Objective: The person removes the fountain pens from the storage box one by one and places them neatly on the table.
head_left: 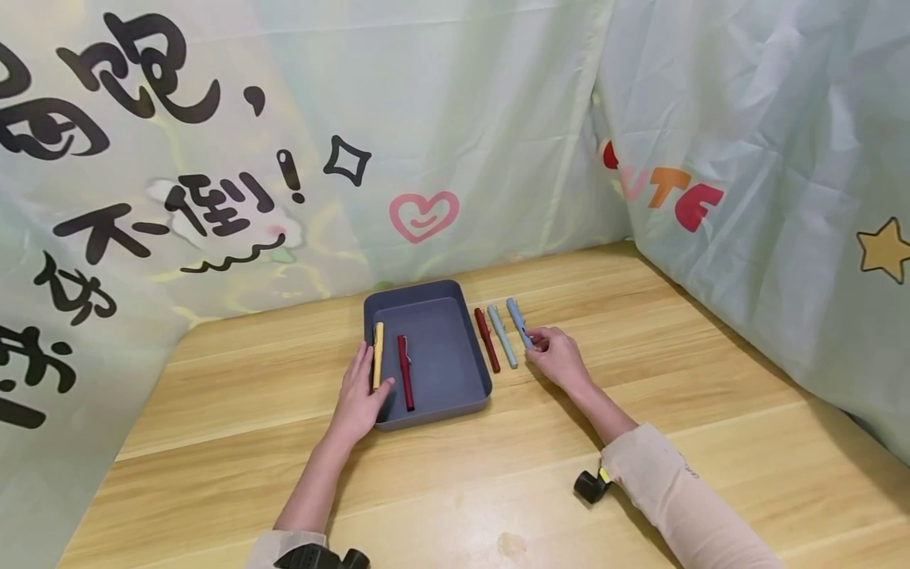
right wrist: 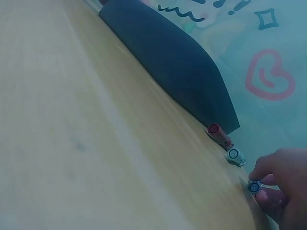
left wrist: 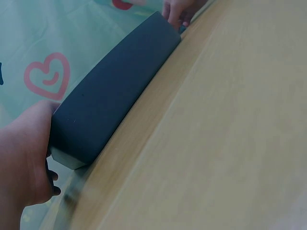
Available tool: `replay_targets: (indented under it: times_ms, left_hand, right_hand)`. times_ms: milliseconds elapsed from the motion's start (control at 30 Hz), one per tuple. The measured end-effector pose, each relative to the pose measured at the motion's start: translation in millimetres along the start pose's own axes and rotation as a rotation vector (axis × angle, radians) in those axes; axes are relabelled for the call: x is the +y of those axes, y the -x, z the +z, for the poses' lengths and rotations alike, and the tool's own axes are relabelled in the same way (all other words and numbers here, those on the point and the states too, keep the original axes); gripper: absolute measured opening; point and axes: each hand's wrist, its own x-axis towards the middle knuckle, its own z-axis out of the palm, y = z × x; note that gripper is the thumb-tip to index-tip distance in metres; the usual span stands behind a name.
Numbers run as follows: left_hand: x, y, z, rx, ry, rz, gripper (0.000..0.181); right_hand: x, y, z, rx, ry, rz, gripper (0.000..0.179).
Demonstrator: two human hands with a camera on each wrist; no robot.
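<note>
My left hand (head_left: 358, 399) holds the left wall of a dark grey-blue tray (head_left: 448, 356), thumb over the rim near the front corner and fingers along the outside. Inside the tray lie a yellow pen (head_left: 378, 356) by the left wall and a dark red pen (head_left: 405, 371) further in. To the right of the tray, my right hand (head_left: 559, 357) pinches the near end of a blue pen (head_left: 517, 314) between thumb and fingers. In the right wrist view, that blue pen's round end (right wrist: 254, 187) shows between the fingertips, low at the table.
Between the tray and the right hand, another dark red pen (head_left: 486, 340) and a pale blue-green pen (head_left: 502, 337) lie side by side on the wooden table (head_left: 455, 490). Printed curtains (head_left: 490, 118) hang behind the table and along its right side.
</note>
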Motion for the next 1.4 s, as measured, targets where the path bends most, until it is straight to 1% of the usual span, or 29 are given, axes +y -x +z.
replay_targets:
  times_ms: [367,700,833,967,1067,1200,1300,1400]
  left_hand:
    - [1.0,0.1,-0.3,0.005,-0.004,0.009,0.068]
    - [0.5,1.2,-1.2,0.011,0.004,0.005,0.069]
    - [0.1,0.7,-0.9,0.005,-0.002,0.005,0.069]
    - [0.4,0.2,-0.2,0.015,0.008,0.010,0.069]
    - [1.3,0.1,0.8,0.029,0.017,0.013,0.072]
    - [1.3,0.1,1.2,0.039,0.012,0.008,0.076]
    - [0.9,0.0,1.2,0.042,0.007,0.003,0.077]
    - [0.8,0.0,0.6,0.039,0.003,0.002,0.076]
  right_hand:
    - [-1.8,0.6,-0.1,0.002,0.002,-0.005,0.035]
    - [-6.0,0.8,-0.2,-0.011,-0.035,0.028,0.034]
    - [-8.8,2.0,-2.4,0.024,-0.049,0.027,0.032]
    - [-14.3,0.8,-3.6,0.080,-0.063,-0.002,0.028]
    - [-22.4,0.7,-2.1,0.086,-0.080,-0.027,0.027]
    - [-39.6,0.2,3.4,0.071,-0.112,-0.067,0.026]
    - [-56.7,-0.4,8.5,0.044,-0.132,-0.110,0.025]
    - [-76.3,-1.0,14.6,0.000,-0.131,-0.151,0.023]
